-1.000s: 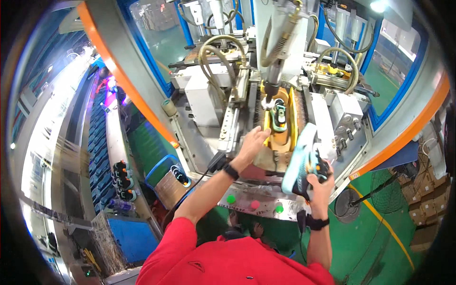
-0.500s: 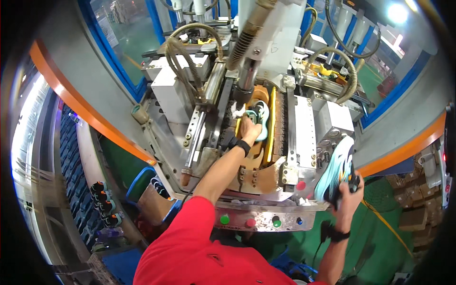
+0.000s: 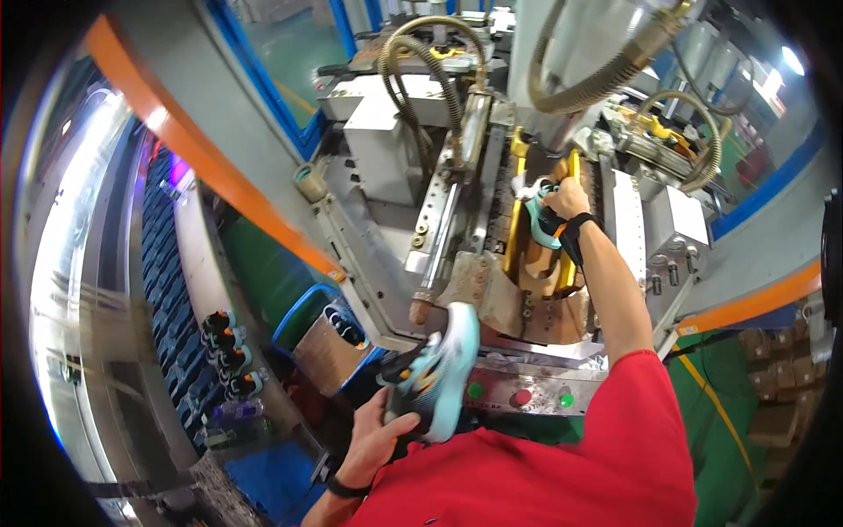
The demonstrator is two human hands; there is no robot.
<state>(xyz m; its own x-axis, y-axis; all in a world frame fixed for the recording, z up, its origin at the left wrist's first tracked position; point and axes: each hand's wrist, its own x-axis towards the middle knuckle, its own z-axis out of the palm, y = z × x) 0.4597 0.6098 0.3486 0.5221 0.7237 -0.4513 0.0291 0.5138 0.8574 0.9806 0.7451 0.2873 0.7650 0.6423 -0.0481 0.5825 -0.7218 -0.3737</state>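
My left hand point(image 3: 371, 443), low in front of my body, is closed round the heel end of a sneaker point(image 3: 446, 373) with a mint and white sole and a black upper. This shoe is tilted with its sole to the right, clear of the machine. My right arm reaches into the press machine. There my right hand point(image 3: 571, 198) is closed on another mint and black sneaker point(image 3: 541, 221), which lies between the yellow side bars point(image 3: 516, 230) of the machine's bed. Part of that shoe is hidden by my fingers.
Push buttons point(image 3: 522, 398) line the machine's front panel. A ribbed hose point(image 3: 606, 88) and a metal cylinder hang above the bed. On the left, several shoes point(image 3: 230, 351) stand along a conveyor, and a blue-rimmed bin point(image 3: 320, 351) holds another shoe. An orange-edged guard point(image 3: 211, 180) curves nearby.
My left hand has come out of the machine's bed with a sneaker and swung down left. My right hand has carried its sneaker from the right side into the bed. The view has shifted.
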